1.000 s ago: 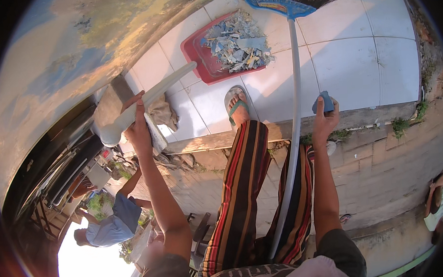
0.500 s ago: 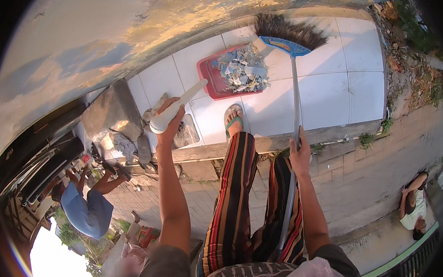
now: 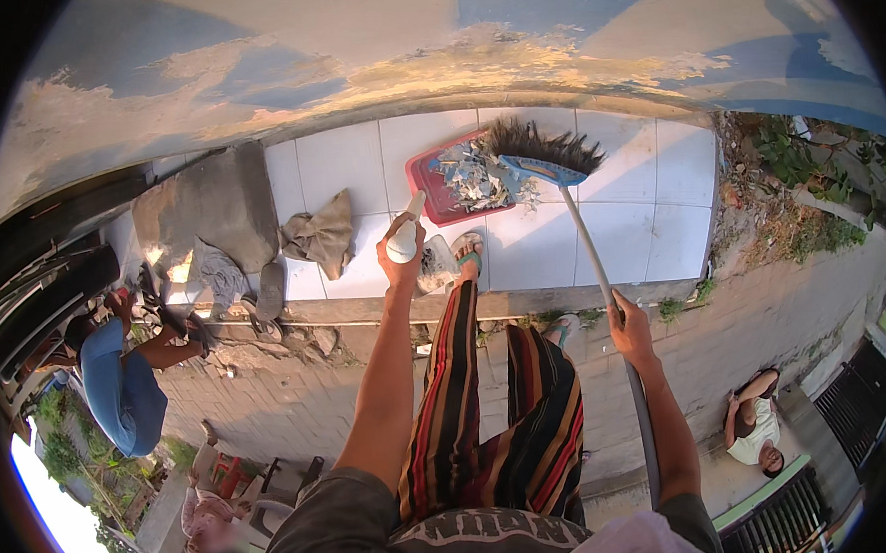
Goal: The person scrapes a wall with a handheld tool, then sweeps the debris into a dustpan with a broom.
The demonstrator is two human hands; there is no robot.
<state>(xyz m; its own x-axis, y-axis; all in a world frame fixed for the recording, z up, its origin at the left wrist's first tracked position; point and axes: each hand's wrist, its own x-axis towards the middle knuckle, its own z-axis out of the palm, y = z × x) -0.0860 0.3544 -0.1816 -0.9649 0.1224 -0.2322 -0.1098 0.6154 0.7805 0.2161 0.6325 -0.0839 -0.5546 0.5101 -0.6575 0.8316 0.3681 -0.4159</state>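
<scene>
My left hand [image 3: 398, 265] is closed around the white handle [image 3: 416, 203] of a red dustpan [image 3: 425, 191], which lies flat on white tiles. A pile of pale and bluish flakes [image 3: 468, 171] fills its open right side and spills past the lip. My right hand [image 3: 630, 331] grips the grey stick of a broom [image 3: 591, 244], which slants from beside my right forearm up to its blue head [image 3: 550, 170]. Dark bristles [image 3: 541, 143] touch the flakes at the dustpan's mouth. Some bristles overlap the pan's right edge.
A peeling painted wall [image 3: 372, 75] borders the tiles. Left of the dustpan lie a brown cloth [image 3: 321, 235] and a grey slab [image 3: 209, 211]; sandals [image 3: 270, 294] sit near the ledge. Rubble and plants [image 3: 790, 203] lie right. People sit behind on both sides.
The broom head has moved left, from apart on the tiles to the dustpan's mouth. My left hand has come closer to the pan, its handle more upright. The view has shifted toward the wall.
</scene>
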